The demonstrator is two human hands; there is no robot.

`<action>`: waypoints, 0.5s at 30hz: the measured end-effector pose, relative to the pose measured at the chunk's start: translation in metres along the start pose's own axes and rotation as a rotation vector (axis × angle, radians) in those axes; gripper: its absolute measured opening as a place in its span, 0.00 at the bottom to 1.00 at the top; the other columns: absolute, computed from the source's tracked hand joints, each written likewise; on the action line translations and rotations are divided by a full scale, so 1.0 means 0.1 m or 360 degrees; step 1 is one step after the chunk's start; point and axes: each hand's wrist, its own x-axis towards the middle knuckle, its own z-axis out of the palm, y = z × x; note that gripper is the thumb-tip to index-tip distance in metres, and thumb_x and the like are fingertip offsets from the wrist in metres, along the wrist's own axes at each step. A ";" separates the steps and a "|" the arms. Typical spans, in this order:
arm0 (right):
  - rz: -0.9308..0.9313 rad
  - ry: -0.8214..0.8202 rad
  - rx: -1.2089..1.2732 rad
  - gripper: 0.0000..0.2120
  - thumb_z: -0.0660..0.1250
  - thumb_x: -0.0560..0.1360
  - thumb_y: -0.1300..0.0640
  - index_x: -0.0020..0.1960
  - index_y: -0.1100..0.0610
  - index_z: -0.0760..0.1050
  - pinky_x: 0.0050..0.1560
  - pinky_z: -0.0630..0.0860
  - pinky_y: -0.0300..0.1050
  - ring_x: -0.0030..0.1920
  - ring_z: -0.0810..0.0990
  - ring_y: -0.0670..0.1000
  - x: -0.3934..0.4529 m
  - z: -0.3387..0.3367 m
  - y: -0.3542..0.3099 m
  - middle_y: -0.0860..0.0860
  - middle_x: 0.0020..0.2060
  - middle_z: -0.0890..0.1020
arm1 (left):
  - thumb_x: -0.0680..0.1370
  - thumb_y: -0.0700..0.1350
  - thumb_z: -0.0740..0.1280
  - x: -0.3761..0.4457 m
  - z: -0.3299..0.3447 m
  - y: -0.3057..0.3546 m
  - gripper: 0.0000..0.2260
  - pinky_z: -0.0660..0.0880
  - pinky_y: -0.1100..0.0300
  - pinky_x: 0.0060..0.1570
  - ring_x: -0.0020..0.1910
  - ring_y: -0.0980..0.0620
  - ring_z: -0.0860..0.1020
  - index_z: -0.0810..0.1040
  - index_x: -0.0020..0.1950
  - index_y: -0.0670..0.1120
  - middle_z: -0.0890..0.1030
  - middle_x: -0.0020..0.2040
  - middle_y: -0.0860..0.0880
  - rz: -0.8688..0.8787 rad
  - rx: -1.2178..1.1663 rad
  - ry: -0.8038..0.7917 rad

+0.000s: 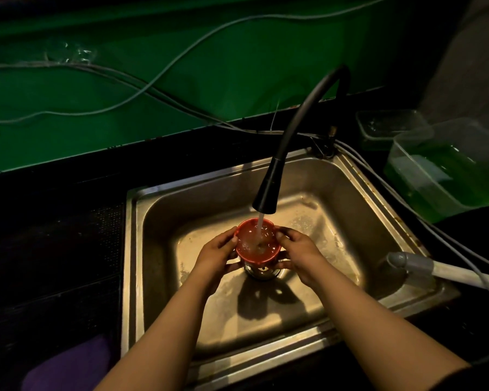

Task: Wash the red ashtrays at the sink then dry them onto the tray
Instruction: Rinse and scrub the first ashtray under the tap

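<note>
I hold the red ashtray [258, 241] between both hands over the middle of the steel sink [359, 210], right above the drain [263, 272]. My left hand [215, 256] grips its left side, fingers curled around the wall with the thumb at the rim; my right hand [299, 251] grips the right side the same way. The ashtray is a small round cup, upright, full of water, with notches along its rim. A stream from the black faucet [268, 190] falls straight into it. Clear plastic containers [446, 170] stand on the bench to the right.
</note>
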 end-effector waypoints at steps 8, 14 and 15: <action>0.0004 0.0059 0.0002 0.14 0.60 0.81 0.56 0.64 0.59 0.73 0.30 0.81 0.50 0.39 0.81 0.58 0.02 -0.15 0.01 0.59 0.53 0.80 | 0.81 0.42 0.61 0.00 0.13 0.01 0.12 0.80 0.47 0.53 0.54 0.40 0.80 0.77 0.64 0.49 0.82 0.54 0.46 -0.0018 0.0009 -0.0077; 0.0007 0.0040 -0.0080 0.11 0.61 0.81 0.56 0.62 0.54 0.75 0.42 0.82 0.60 0.47 0.82 0.61 0.06 -0.09 -0.02 0.57 0.57 0.78 | 0.81 0.42 0.62 0.01 0.06 0.03 0.12 0.79 0.46 0.54 0.55 0.41 0.80 0.77 0.63 0.49 0.82 0.55 0.46 -0.0003 -0.0016 -0.0076; 0.0005 0.0024 -0.0088 0.09 0.60 0.81 0.56 0.60 0.51 0.76 0.42 0.82 0.60 0.47 0.81 0.61 0.05 -0.07 -0.03 0.56 0.57 0.78 | 0.81 0.41 0.62 0.02 0.05 0.02 0.11 0.79 0.47 0.53 0.55 0.41 0.80 0.77 0.62 0.49 0.81 0.56 0.45 0.0004 -0.0023 -0.0071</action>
